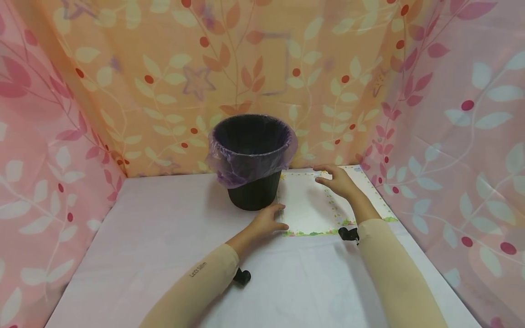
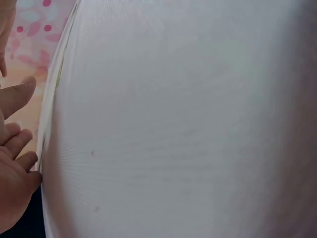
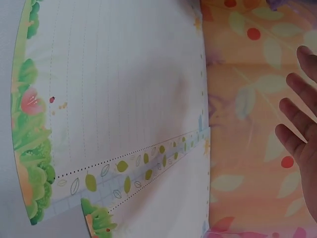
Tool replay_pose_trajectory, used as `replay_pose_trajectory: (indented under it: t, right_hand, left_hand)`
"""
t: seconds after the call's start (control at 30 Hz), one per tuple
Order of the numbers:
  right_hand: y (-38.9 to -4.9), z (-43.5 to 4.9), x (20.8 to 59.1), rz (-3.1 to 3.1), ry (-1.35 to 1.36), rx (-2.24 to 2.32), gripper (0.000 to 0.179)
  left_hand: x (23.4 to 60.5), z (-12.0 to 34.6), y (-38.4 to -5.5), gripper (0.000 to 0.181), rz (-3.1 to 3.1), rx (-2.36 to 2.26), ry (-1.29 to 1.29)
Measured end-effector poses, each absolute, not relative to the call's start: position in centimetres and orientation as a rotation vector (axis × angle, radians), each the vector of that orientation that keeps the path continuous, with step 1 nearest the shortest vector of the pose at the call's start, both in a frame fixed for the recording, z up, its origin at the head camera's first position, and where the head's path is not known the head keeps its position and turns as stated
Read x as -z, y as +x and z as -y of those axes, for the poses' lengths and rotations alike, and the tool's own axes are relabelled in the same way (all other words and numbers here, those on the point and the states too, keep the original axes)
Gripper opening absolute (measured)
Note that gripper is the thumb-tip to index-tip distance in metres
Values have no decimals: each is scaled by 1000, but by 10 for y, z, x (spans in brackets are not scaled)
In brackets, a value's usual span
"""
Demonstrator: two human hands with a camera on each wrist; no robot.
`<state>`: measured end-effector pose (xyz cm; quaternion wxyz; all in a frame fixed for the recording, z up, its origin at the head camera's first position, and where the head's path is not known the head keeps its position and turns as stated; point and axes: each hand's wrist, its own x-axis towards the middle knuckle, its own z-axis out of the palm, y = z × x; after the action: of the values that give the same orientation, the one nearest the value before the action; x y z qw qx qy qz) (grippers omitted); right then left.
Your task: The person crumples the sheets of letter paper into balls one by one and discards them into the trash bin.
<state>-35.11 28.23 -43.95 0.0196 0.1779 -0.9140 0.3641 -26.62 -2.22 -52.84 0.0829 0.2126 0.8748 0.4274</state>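
Observation:
Two sheets of decorated writing paper (image 1: 306, 207) lie side by side on the white table. Green plants and flowers line their front edges, and in the right wrist view a leaf-patterned border (image 3: 124, 173) marks where they meet. My left hand (image 1: 264, 222) is low at the left sheet's left edge, thumb and fingers spread apart and holding nothing. Above the sheets hovers my right hand (image 1: 338, 181), its fingers extended and nothing in them. The left wrist view catches only part of the left hand (image 2: 15, 183) at its side; the tabletop fills most of that frame.
A black bin (image 1: 250, 193) lined with a purple plastic bag (image 1: 246, 171) stands at the back, just left of the paper. Orange patterned cloth (image 1: 172, 91) hangs behind the white table (image 1: 164, 218), and pink patterned cloth (image 1: 463, 136) hangs on both sides.

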Motion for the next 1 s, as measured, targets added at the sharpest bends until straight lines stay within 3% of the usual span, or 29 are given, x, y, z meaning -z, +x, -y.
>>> replay_pose_trajectory:
  t: [0.23,1.0]
  right_hand:
    - [-353,-283,453,2835,571,-1148,46]
    - [-343,-291,478,2967,523,-1135,53]
  left_hand:
    - [533,15,-267,77,-2645,-1144,676]
    - [525,21,-247,82,-2606,-850,807]
